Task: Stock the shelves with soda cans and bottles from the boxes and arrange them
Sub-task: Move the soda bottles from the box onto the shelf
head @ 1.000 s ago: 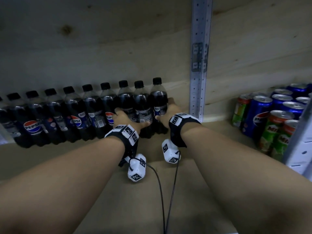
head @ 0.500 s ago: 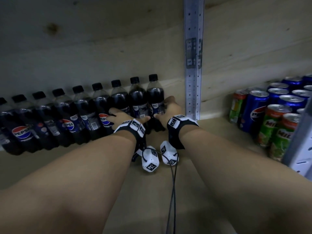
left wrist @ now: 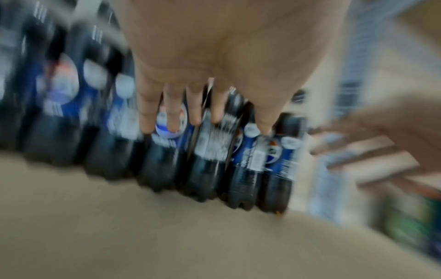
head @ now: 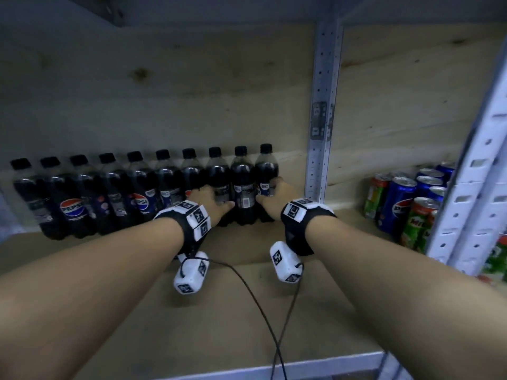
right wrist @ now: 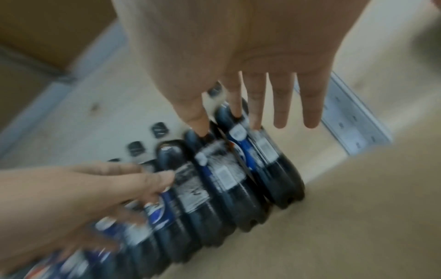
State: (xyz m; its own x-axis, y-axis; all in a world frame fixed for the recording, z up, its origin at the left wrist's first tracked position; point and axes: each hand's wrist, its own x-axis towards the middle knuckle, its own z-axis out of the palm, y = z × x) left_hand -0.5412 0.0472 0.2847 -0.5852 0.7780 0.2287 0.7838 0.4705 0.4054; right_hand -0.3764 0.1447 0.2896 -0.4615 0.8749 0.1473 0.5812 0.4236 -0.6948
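A row of dark Pepsi bottles (head: 137, 193) with black caps stands upright against the back wall of the shelf. My left hand (head: 212, 198) lies with straight fingers against the fronts of the bottles near the row's right end (left wrist: 203, 113). My right hand (head: 277, 194) has its fingers straight and spread (right wrist: 250, 113). Its thumb and first fingers touch the rightmost bottle (head: 265, 171) and its neighbour (head: 242, 182). Neither hand grips a bottle. Both wrist views are blurred.
A perforated metal upright (head: 321, 119) stands just right of the row. Beyond it are blue Pepsi cans (head: 403, 198) and green Milo cans (head: 419, 223), partly behind a white front post (head: 472, 174). The brown shelf board (head: 219, 311) stretches toward me, crossed by wrist cables (head: 260, 297).
Both hands stay on the right end of the bottle row. The wrists have drawn slightly apart, and the head view has tilted up and back.
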